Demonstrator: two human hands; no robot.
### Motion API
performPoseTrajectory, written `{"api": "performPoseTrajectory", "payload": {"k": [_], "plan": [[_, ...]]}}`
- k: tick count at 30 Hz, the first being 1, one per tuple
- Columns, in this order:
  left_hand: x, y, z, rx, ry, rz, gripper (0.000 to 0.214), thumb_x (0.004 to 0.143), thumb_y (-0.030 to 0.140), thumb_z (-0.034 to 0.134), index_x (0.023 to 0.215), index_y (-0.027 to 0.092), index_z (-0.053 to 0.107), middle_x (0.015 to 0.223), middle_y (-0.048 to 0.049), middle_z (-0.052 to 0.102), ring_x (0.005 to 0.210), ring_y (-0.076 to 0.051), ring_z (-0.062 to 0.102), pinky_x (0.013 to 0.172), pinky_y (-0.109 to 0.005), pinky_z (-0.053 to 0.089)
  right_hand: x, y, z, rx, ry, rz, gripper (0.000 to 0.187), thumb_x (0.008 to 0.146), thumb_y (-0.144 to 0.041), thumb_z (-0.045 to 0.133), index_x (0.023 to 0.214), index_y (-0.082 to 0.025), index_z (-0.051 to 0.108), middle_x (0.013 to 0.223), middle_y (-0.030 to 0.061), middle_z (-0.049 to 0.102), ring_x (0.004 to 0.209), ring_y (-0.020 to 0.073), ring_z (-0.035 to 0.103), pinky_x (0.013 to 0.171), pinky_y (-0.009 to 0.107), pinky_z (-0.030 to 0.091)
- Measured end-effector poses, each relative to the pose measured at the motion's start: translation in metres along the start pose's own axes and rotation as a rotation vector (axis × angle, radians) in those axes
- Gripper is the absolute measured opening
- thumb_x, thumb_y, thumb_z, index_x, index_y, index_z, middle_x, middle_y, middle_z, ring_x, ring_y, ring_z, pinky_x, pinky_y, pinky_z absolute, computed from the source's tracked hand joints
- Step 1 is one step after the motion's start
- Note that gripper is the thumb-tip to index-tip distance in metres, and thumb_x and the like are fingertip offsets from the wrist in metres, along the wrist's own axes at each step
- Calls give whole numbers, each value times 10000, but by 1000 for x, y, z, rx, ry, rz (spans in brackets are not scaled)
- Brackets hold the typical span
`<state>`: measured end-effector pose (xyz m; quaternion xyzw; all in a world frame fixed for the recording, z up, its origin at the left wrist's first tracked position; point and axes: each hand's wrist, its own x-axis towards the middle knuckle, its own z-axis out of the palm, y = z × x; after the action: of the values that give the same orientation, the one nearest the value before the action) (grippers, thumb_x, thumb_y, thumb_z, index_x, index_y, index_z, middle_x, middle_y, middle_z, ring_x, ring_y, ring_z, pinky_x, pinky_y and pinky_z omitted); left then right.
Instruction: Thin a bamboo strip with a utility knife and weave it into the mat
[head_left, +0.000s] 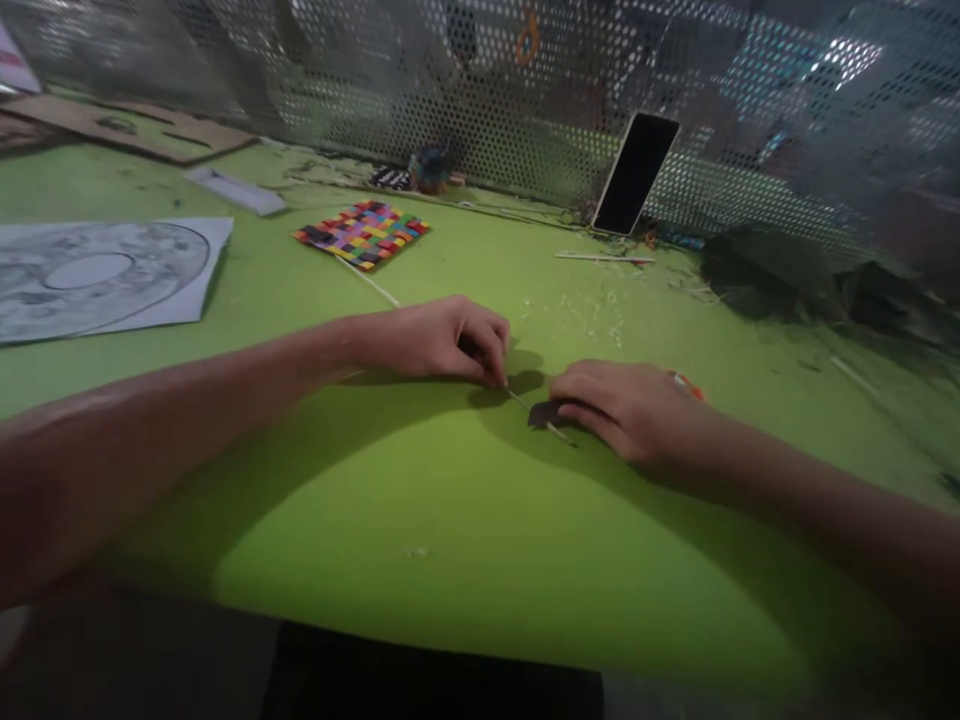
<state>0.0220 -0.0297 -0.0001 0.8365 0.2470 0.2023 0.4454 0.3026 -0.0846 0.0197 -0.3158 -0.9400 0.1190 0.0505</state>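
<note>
Over the green table (pixel 390 450), my left hand (pixel 454 340) is closed in a pinch on a thin pale strip (pixel 517 398). My right hand (pixel 626 405) grips a small flat dark piece (pixel 543 413), fingers folded round its right side. That dark piece lies across the strip, whose end pokes out below it; whether it presses on the strip I cannot tell. Something orange (pixel 688 387), partly hidden, shows just behind my right hand. Beyond my left wrist, a white stick (pixel 367 280) runs toward a multicoloured woven square (pixel 367 235).
A printed sheet (pixel 217 270) lies at left, with cut cardboard (pixel 180 140) and a white tray-like piece (pixel 236 190) behind. A phone (pixel 636 175) leans against the perforated metal screen (pixel 337 100). Pale shavings (pixel 592 315) and a thin stick (pixel 604 258) lie ahead; dark leaf-like material (pixel 795 270) is at right.
</note>
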Motion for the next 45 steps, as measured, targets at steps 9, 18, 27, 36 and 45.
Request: {"api": "performPoseTrajectory", "payload": {"k": [9, 18, 27, 36, 45], "plan": [[-1, -1, -3, 25, -23, -40, 76, 811, 206, 808, 860, 218, 866, 813, -33, 692, 752, -139, 637, 712, -236, 491, -7, -1, 8, -106, 66, -34, 434, 1103, -423, 342, 984, -223, 709, 860, 76, 696, 719, 188, 559, 629, 314, 321], [-3, 0, -5, 47, -35, 38, 92, 854, 202, 779, 905, 190, 855, 794, -22, 677, 720, -98, 600, 690, -204, 469, -11, -2, 9, -172, 79, -99, 387, 1112, -317, 358, 986, -158, 687, 863, 87, 699, 723, 180, 562, 619, 313, 298], [-6, 0, -4, 95, -25, -18, 117, 880, 316, 770, 895, 230, 848, 815, -24, 691, 729, -118, 614, 707, -215, 484, -15, 0, 10, -197, 98, -137, 293, 1079, -231, 440, 956, -126, 684, 831, 75, 688, 692, 162, 548, 598, 297, 278], [-7, 0, -4, 92, -30, -18, 112, 879, 325, 778, 893, 237, 847, 796, -23, 678, 705, -117, 610, 698, -230, 490, -21, 1, 11, -201, 121, -165, 242, 1045, -164, 465, 979, -143, 697, 790, 53, 664, 666, 149, 491, 592, 293, 234], [-7, 2, -3, 99, -31, -43, 153, 886, 369, 767, 897, 240, 847, 780, -23, 661, 715, -122, 607, 698, -229, 490, -26, 2, 9, -200, 141, -185, 233, 1028, -141, 466, 971, -160, 692, 796, 51, 669, 674, 160, 496, 588, 309, 233]]}}
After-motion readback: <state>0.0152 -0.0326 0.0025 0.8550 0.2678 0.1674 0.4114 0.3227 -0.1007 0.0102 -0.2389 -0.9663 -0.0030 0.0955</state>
